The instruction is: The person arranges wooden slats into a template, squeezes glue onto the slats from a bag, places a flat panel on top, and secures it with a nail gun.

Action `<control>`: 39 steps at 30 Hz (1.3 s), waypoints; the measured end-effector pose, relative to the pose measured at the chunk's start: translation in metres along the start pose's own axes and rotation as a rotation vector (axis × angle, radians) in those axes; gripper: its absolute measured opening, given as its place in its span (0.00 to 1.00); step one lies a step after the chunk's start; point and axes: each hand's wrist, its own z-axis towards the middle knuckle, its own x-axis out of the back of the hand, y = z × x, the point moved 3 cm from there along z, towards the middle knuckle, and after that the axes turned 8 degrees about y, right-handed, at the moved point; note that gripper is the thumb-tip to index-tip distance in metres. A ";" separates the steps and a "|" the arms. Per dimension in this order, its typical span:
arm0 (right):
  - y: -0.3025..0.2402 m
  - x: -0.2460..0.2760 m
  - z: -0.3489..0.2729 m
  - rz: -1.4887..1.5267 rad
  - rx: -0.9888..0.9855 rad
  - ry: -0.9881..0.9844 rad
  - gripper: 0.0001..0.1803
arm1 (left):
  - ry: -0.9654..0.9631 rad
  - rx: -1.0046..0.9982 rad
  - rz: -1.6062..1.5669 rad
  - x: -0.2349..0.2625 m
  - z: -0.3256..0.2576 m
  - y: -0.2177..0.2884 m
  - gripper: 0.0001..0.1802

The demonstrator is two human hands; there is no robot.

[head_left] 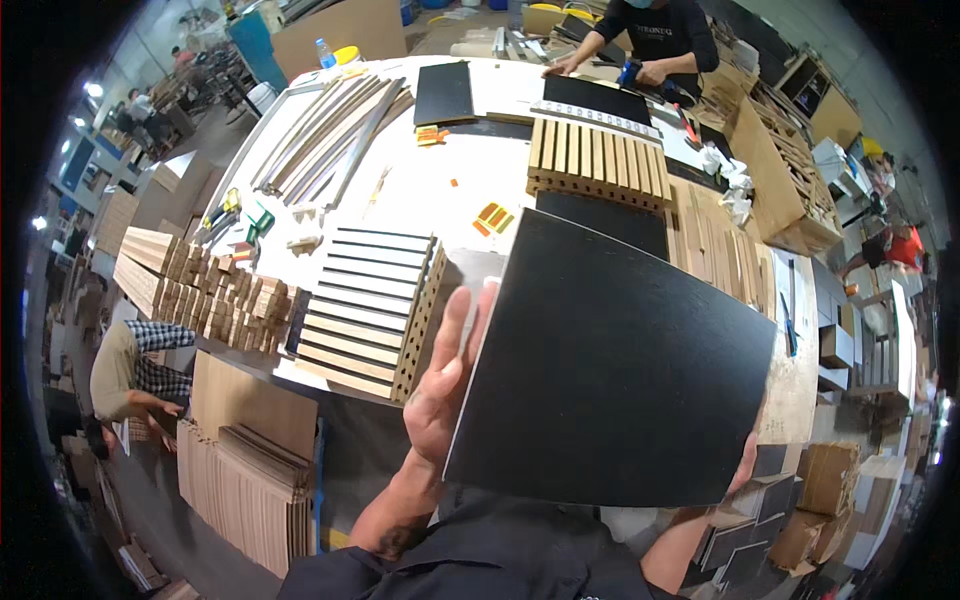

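Note:
A large flat black panel (620,370) is tilted up in front of me, held between my two hands. My left hand (435,400) presses against its left edge, with the fingers stretched upward along it and partly behind it. At the lower right edge, my right hand (745,465) grips the panel; most of its fingers are hidden behind the board. Just left of my left hand lies a stack of slatted wooden panels (365,310) with dark grooves. Beyond the held panel, another black board (610,220) lies below a second slatted stack (600,160).
On the white table (400,200) are long strips (330,140), bundled wood sticks (215,290), orange and yellow pieces (493,218) and a blue-handled tool (789,325). Across it, a co-worker (660,50) holds a power tool over a black board. Stacked boards (245,480) stand lower left.

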 end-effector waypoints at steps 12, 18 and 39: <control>0.000 0.048 -0.011 0.084 -0.103 -0.043 0.32 | 0.040 0.116 0.357 0.019 -0.001 0.004 0.40; -0.002 0.016 -0.016 0.080 -0.169 -0.048 0.27 | 0.050 0.100 0.338 0.028 0.022 -0.006 0.31; -0.013 0.043 0.014 -1.182 -0.023 0.072 0.23 | 0.373 0.244 1.184 0.084 0.007 -0.077 0.29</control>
